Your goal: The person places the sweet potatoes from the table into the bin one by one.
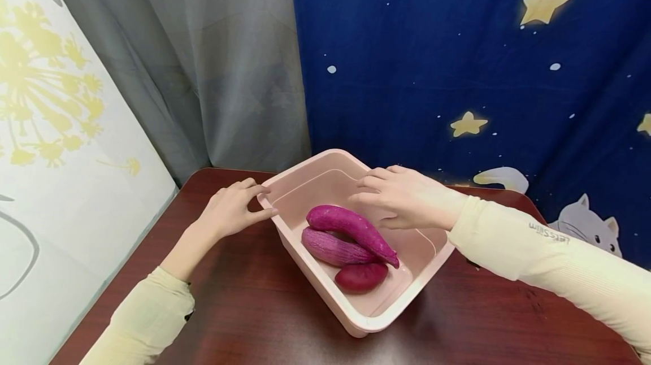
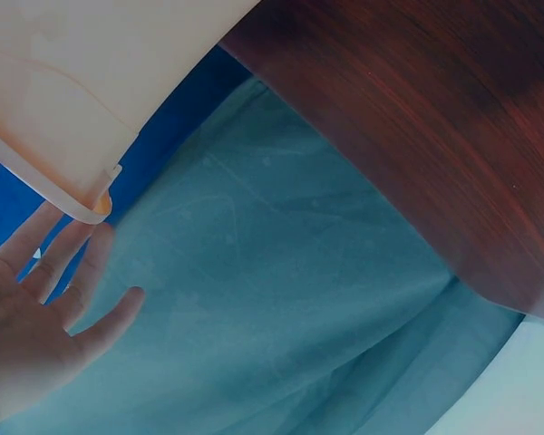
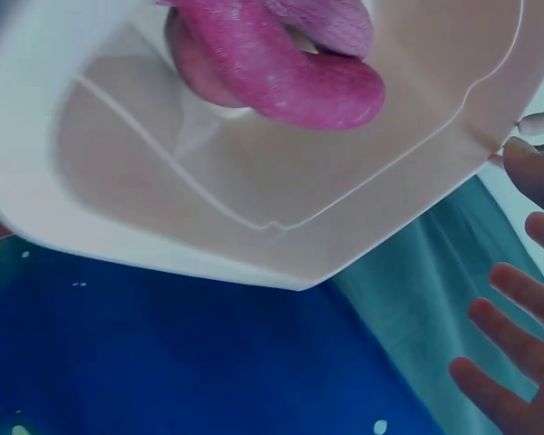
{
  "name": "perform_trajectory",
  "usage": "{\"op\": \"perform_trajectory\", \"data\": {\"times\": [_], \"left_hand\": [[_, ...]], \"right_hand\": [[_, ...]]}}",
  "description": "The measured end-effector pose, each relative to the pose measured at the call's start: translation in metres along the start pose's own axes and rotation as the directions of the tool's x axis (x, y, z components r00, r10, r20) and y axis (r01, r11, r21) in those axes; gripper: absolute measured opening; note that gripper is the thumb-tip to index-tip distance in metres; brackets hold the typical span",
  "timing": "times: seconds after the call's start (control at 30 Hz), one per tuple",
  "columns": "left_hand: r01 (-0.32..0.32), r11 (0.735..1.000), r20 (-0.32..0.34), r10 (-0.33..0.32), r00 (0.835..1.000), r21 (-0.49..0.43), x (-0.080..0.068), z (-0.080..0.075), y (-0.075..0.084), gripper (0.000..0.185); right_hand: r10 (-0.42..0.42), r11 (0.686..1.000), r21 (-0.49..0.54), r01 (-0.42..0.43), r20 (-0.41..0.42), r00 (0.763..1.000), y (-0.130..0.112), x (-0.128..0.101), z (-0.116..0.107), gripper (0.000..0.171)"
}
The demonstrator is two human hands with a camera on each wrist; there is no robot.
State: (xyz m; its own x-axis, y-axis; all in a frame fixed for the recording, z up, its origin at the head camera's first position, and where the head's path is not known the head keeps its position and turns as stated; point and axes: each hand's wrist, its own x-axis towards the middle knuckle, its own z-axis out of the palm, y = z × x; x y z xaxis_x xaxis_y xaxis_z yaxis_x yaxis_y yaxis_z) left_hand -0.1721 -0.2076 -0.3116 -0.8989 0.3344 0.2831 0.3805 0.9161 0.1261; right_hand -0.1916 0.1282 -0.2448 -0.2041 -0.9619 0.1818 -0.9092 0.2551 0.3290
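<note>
1. Curtains fill the back of the head view: a grey curtain (image 1: 213, 65) at upper left, and a dark blue curtain (image 1: 458, 60) with stars and a cat at upper right. A white panel (image 1: 66, 144) with yellow flowers runs down the left edge.
2. A pink tub (image 1: 386, 311) sits mid-frame on the dark wooden tabletop (image 1: 244, 297). Three purple sweet potatoes (image 1: 351, 228) lie inside it, touching one another.
3. The left hand (image 1: 231, 209) rests at the tub's left corner, fingers straight and touching the rim. The right hand (image 1: 407, 195) lies over the far rim above the sweet potatoes, fingers stretched out and relaxed, holding nothing.
4. The left wrist view shows the tub's corner from below, with spread fingers (image 2: 82, 263) just beside it. The right wrist view looks into the tub's inside, sweet potatoes at top, its own fingers (image 3: 517, 326) spread at lower right.
5. Small writing on the right sleeve (image 1: 539, 240) is too small to read surely.
</note>
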Motion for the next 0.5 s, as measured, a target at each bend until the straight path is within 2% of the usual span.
{"op": "perform_trajectory", "data": {"times": [0.17, 0.37, 0.5], "left_hand": [[0.000, 1.000, 0.000, 0.000, 1.000, 0.003, 0.000, 0.000, 0.000, 0.050], [0.000, 1.000, -0.003, 0.000, 1.000, 0.000, 0.000, 0.001, -0.001, 0.050], [-0.005, 1.000, -0.006, 0.005, 1.000, 0.000, 0.001, 0.001, -0.001, 0.050]], "right_hand": [[0.016, 1.000, -0.004, -0.016, -0.011, 1.000, 0.006, -0.014, -0.003, 0.060], [0.025, 1.000, -0.016, -0.026, -0.053, 0.998, 0.013, -0.030, -0.009, 0.062], [0.056, 0.998, -0.006, -0.056, -0.054, 0.997, 0.017, -0.041, -0.011, 0.062]]}}
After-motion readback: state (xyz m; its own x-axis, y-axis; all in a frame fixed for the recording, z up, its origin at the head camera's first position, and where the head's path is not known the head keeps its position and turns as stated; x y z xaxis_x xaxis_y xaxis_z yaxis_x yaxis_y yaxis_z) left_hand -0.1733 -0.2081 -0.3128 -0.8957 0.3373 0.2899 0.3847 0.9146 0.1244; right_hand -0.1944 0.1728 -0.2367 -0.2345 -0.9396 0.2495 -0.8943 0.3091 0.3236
